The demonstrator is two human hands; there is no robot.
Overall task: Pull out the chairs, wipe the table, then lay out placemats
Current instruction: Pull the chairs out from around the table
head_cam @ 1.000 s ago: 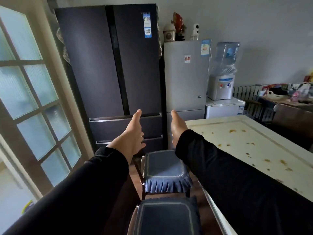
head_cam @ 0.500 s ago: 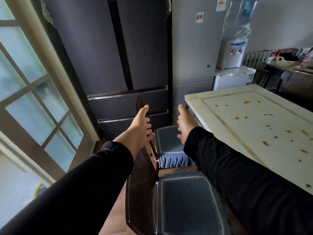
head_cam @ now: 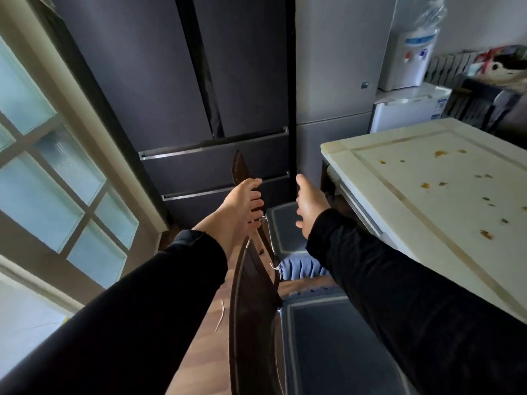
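Observation:
Two dark wooden chairs with blue cushions stand along the left side of the cream table, whose top carries brown stains. The far chair sits near the table's corner; its thin backrest rises edge-on. My left hand curls around that backrest, fingers on its seat side. My right hand hovers over the far cushion with fingers spread, holding nothing. The near chair is below my arms, its backrest between my forearms.
A dark multi-door fridge and a silver fridge stand close behind the far chair. A water dispenser sits on a white cabinet. A glazed door runs along the left, wooden floor beside it.
The view has dropped and moved closer to the chairs. My left hand has come down onto the far chair's backrest; my right hand has lowered beside the table corner.

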